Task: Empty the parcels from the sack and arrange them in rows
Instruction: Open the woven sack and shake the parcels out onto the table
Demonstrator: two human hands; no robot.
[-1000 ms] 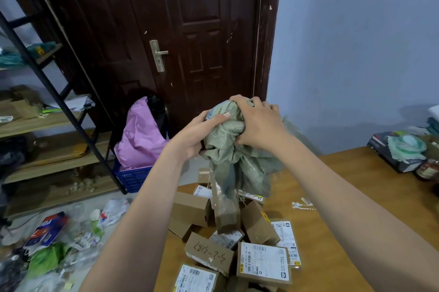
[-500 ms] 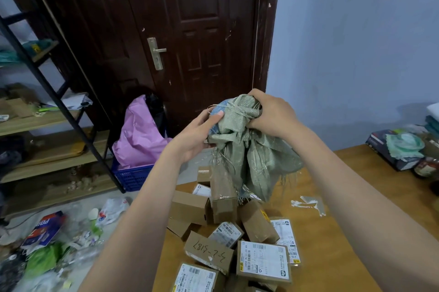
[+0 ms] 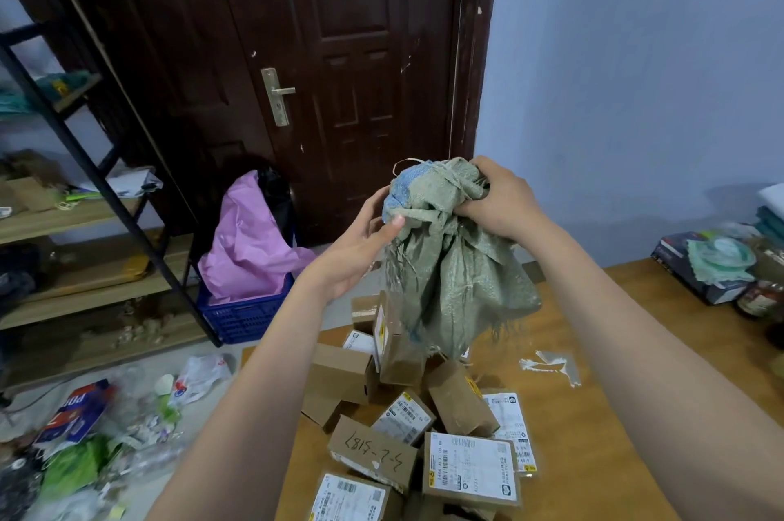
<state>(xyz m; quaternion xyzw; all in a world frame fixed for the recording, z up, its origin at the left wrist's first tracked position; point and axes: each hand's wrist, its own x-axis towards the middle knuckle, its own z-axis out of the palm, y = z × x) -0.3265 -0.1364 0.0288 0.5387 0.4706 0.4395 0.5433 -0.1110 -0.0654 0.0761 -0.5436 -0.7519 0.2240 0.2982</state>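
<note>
Dark wooden door [image 3: 339, 54] shut; blue crate [image 3: 244, 314] holding pink bag [image 3: 246, 249]; litter on floor [image 3: 203, 414].

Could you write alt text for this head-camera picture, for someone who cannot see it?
Two hands bunch a green woven sack above a heap of cardboard parcels on a wooden table, facing a dark door.

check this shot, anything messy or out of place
Yes. The parcels lie in a jumbled heap on the table, tilted and overlapping, not in rows. Litter is strewn across the floor at left, and the sack has frayed edges.
</note>
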